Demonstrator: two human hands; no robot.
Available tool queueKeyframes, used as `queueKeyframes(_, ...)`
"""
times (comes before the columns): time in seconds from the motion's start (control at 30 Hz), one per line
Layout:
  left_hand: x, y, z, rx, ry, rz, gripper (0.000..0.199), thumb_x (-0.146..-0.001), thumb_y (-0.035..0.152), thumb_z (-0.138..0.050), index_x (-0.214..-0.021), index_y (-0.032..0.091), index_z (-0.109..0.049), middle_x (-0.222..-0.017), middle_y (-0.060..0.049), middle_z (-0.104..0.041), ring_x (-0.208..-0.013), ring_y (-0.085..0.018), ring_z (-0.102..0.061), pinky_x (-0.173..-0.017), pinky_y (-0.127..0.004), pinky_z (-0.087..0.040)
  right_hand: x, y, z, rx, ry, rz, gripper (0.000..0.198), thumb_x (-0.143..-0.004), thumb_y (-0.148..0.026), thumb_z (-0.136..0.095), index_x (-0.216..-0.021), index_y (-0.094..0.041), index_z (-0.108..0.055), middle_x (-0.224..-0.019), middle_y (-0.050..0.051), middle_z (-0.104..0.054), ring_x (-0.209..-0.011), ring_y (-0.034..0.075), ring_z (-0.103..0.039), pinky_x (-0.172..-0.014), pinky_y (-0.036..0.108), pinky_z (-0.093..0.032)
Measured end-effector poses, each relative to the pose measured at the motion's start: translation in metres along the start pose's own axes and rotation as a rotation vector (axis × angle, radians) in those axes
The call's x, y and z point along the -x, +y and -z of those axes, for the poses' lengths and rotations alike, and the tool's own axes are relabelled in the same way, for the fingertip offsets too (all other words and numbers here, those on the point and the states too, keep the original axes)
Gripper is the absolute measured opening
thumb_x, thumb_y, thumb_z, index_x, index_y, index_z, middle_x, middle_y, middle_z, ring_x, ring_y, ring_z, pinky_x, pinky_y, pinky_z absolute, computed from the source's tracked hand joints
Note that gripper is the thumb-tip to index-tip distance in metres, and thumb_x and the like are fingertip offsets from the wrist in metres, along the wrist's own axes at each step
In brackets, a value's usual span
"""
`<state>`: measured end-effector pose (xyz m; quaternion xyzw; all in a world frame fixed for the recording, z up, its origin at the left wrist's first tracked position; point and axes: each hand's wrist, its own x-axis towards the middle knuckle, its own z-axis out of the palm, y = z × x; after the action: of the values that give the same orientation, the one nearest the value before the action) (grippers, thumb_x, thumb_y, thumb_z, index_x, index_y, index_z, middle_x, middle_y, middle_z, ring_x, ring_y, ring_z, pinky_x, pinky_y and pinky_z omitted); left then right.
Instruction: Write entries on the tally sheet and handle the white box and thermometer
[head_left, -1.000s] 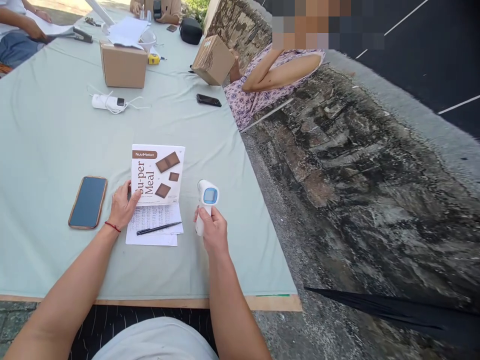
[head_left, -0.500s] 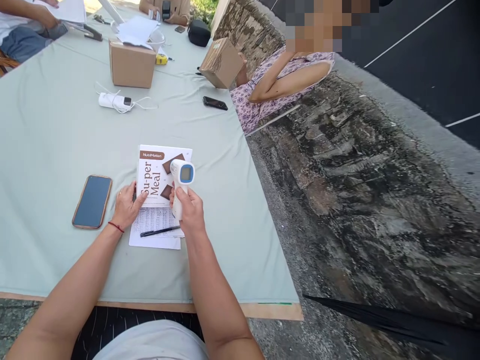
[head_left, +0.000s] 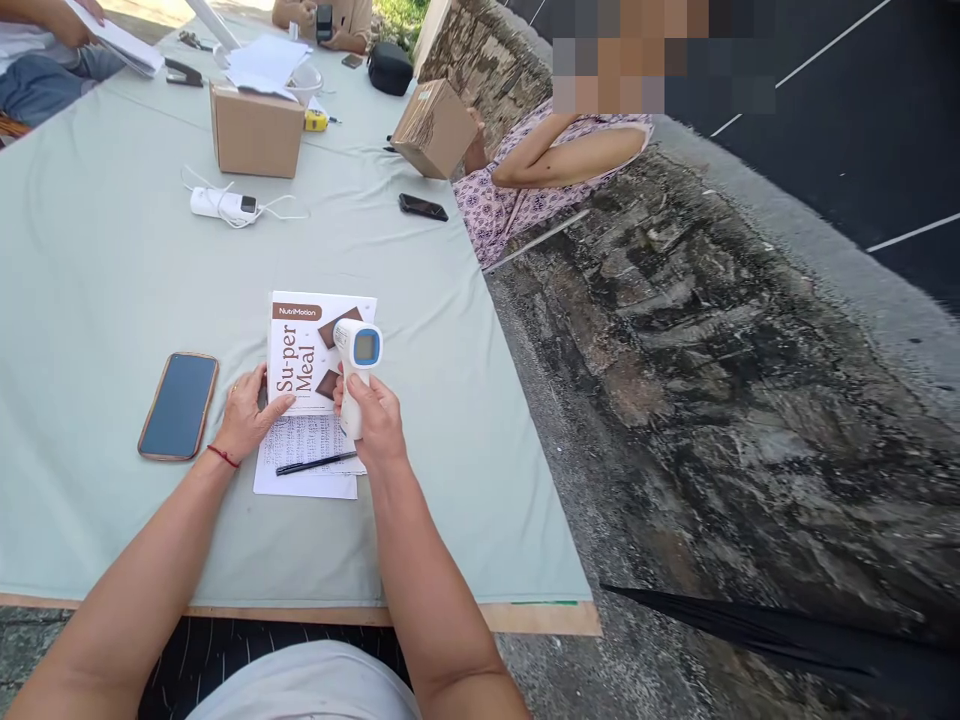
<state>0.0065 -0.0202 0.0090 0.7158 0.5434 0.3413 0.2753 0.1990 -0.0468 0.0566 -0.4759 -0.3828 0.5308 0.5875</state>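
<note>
The white "Su-per Meal" packet with brown squares printed on it (head_left: 311,345) lies flat on the pale green cloth-covered tabletop (head_left: 97,280), and everything close to the hands sits around it. Its lower right part is hidden behind the white handheld infrared thermometer with a blue-rimmed screen (head_left: 358,350), so the print there cannot be read. The right hand (head_left: 375,420) has its fingers clamped round the thermometer's grip, holding the head over the packet; the grip itself is mostly covered by that hand. The left hand (head_left: 247,412) rests on the packet's lower left edge, fingers loosely together and flat, gripping nothing. Below the packet a printed paper sheet (head_left: 304,470) pokes out, its text too small to make out, with a black pen (head_left: 315,463) across it. Left of the packet lies a dark smartphone in a tan case (head_left: 178,405). Far beyond the packet stand two brown cardboard boxes (head_left: 255,130), the right one held by another person in a patterned top (head_left: 517,195). Right of the packet the tabletop ends at rough dark stone ground (head_left: 712,380). It is outdoors, in sun.
</note>
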Motion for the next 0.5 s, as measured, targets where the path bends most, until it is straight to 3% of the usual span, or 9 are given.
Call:
queueKeyframes(0.27,0.0,0.002,0.0,0.001,-0.001,-0.065,0.054,-0.096,0.06,-0.046,-0.132,0.02,-0.053,-0.115,-0.012,-0.068,-0.105,-0.03,-0.062,-0.094,-0.046,-0.047,0.006,-0.006,-0.005,-0.019,0.019,-0.004,0.042,-0.075,-0.06,-0.074,-0.081,-0.022,-0.059,-0.061,-0.003,-0.051,-0.055,0.012,-0.046,-0.048,0.026,-0.038)
queueKeyframes(0.5,-0.002,0.002,0.001,0.022,0.011,-0.078,0.055,-0.096,0.061,-0.046,-0.13,0.019,-0.056,-0.116,-0.013,-0.069,-0.105,-0.031,-0.063,-0.093,-0.047,-0.049,0.048,-0.011,0.019,0.048,0.135,-0.03,0.038,-0.073,-0.054,-0.076,-0.081,-0.02,-0.06,-0.069,-0.002,-0.056,-0.061,0.012,-0.048,-0.057,0.027,-0.043)
